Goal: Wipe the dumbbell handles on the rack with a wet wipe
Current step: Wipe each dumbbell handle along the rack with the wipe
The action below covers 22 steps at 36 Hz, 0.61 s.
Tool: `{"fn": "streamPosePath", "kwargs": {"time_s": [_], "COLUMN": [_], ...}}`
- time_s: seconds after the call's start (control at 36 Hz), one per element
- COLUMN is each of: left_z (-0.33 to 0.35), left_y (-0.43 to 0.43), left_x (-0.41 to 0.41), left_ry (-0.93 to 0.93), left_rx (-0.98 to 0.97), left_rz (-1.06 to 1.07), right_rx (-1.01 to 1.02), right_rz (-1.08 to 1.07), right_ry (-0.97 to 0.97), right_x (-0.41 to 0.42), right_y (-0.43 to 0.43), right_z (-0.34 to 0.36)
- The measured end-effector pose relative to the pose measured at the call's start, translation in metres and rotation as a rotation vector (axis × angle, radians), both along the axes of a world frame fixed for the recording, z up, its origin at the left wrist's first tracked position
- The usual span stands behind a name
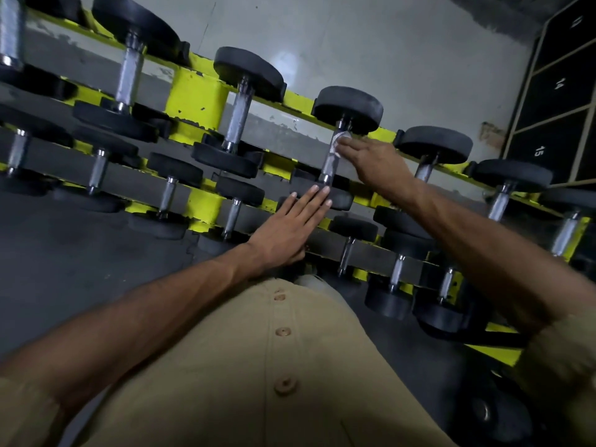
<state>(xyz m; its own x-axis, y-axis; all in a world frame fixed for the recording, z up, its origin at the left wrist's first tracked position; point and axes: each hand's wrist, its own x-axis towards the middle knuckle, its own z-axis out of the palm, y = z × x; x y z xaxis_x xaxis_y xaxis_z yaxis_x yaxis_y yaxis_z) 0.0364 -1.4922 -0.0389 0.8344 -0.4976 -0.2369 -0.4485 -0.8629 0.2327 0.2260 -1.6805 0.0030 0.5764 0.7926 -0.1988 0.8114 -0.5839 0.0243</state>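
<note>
A yellow rack (195, 91) carries rows of black dumbbells with steel handles. My right hand (371, 158) reaches to the handle (330, 162) of an upper-row dumbbell and pinches a small white wet wipe (341, 139) against its top end, just under the far weight head (350, 108). My left hand (287, 227) lies flat with straight fingers, its fingertips touching the near head (342, 200) of that same dumbbell. Most of the wipe is hidden by my fingers.
More dumbbells (238, 121) sit to the left and right on both tiers. A grey wall (387, 43) is behind the rack. Black numbered lockers (558, 91) stand at the far right. Dark floor (64, 253) lies at left. My tan shirt (258, 366) fills the bottom.
</note>
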Motion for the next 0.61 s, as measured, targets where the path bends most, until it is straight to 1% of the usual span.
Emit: {"fn": "streamPosePath", "kwargs": {"time_s": [0.08,0.17,0.22,0.25,0.33,0.44,0.5,0.56,0.61], "left_z": [0.000,0.000,0.000,0.001,0.001,0.001,0.003,0.003,0.005], "left_y": [0.000,0.000,-0.001,-0.002,-0.003,-0.005,-0.008,-0.008,-0.009], "left_x": [0.000,0.001,0.000,0.000,-0.002,-0.003,-0.003,-0.002,-0.002], "left_ry": [-0.001,-0.019,-0.019,-0.018,-0.021,-0.044,-0.043,-0.039,-0.041], "left_rx": [0.008,0.019,0.024,0.025,0.035,0.069,0.088,0.108,0.133], "left_rz": [-0.006,-0.006,0.003,0.010,0.022,0.030,0.037,0.044,0.047], "right_rx": [0.166,0.398,0.504,0.561,0.734,1.138,1.269,1.271,1.166], "right_rz": [-0.312,-0.736,-1.010,-1.095,-1.312,-1.568,-1.634,-1.638,-1.599], "right_ry": [0.055,0.175,0.310,0.386,0.631,1.006,1.118,1.187,1.239], "right_x": [-0.032,-0.061,-0.067,-0.066,-0.047,0.007,0.024,0.028,0.022], "right_y": [0.011,0.028,0.035,0.038,0.044,0.053,0.053,0.051,0.041], "right_z": [-0.014,-0.027,-0.036,-0.040,-0.050,-0.043,-0.040,-0.040,-0.046]}}
